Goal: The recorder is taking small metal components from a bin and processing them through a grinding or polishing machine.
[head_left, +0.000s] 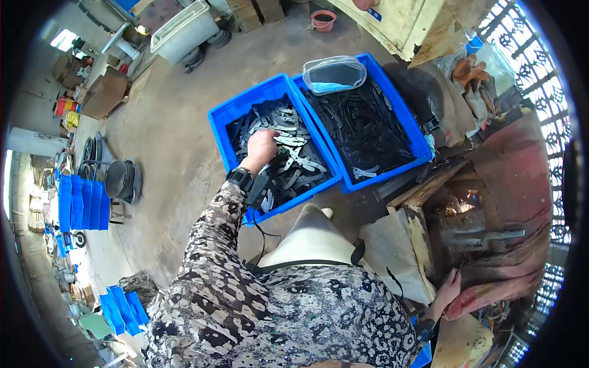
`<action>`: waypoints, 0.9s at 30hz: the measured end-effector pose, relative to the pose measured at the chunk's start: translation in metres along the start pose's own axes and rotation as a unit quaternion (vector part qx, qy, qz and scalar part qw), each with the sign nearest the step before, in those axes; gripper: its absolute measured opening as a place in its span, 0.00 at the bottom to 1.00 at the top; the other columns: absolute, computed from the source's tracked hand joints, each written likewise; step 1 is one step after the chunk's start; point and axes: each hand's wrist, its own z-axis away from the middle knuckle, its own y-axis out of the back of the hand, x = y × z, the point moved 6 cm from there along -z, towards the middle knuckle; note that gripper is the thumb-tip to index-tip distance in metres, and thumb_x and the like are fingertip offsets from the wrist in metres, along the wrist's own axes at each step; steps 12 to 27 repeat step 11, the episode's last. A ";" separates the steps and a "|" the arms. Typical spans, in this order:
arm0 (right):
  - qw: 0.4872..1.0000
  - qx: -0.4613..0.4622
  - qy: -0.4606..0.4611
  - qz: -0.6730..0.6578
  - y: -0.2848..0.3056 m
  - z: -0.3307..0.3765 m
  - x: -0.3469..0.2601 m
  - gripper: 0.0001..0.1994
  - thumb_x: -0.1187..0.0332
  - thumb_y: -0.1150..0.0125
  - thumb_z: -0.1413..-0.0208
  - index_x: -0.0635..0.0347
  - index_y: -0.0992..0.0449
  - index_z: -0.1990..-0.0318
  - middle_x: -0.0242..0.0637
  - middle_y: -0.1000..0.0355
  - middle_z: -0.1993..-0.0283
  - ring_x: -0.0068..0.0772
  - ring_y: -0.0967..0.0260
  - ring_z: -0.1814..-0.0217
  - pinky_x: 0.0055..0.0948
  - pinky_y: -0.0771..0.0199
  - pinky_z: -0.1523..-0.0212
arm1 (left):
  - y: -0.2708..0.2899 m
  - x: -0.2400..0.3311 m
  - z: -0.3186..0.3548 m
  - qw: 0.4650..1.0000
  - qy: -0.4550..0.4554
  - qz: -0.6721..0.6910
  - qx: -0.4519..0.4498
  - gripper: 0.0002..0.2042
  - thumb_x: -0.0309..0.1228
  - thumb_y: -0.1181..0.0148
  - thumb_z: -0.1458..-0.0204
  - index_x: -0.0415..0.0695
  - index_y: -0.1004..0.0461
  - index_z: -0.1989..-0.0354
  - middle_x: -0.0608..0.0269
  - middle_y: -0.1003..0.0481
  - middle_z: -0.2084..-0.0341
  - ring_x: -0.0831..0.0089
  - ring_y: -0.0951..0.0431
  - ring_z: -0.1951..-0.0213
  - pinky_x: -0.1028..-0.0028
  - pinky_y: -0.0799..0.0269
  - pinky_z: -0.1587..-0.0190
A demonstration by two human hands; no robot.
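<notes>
While reaching down: left hand point(261, 147) among curved metal blades point(288, 161) in left blue crate point(228, 111).
Fingers curled onto blades, grasp unclear; right hand point(450, 287) low beside worn board point(392, 254), closure unclear.

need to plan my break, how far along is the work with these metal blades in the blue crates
Done: nothing shows as finished. In hand: left hand reaches into the left blue crate of grey blades; right hand rests by the workbench. Left: both crates, including the right blue crate, look full.

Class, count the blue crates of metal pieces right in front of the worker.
2. The left crate has the left hand in it; the right crate adjoins it, with a clear bag on top.
</notes>
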 end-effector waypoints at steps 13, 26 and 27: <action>0.998 -0.042 -0.040 -0.027 -0.011 -0.011 0.020 0.19 0.57 0.46 0.36 0.67 0.25 0.54 0.42 0.29 0.76 0.32 0.38 0.77 0.32 0.35 0.74 | -0.006 -0.003 0.008 0.995 0.012 -0.020 0.095 0.14 0.27 0.46 0.55 0.51 0.19 0.61 0.56 0.21 0.63 0.56 0.22 0.57 0.58 0.27 0.57; 0.998 -0.042 -0.040 -0.027 -0.011 -0.011 0.020 0.19 0.57 0.46 0.36 0.67 0.25 0.54 0.42 0.29 0.76 0.32 0.38 0.77 0.32 0.35 0.74 | -0.006 -0.003 0.008 0.995 0.012 -0.020 0.095 0.14 0.27 0.46 0.55 0.51 0.19 0.61 0.56 0.21 0.63 0.56 0.22 0.57 0.58 0.27 0.57; 0.998 -0.042 -0.040 -0.027 -0.011 -0.011 0.020 0.19 0.57 0.46 0.36 0.67 0.25 0.54 0.42 0.29 0.76 0.32 0.38 0.77 0.32 0.35 0.74 | -0.006 -0.003 0.008 0.995 0.012 -0.020 0.095 0.14 0.27 0.46 0.55 0.51 0.19 0.61 0.56 0.21 0.63 0.56 0.22 0.57 0.58 0.27 0.57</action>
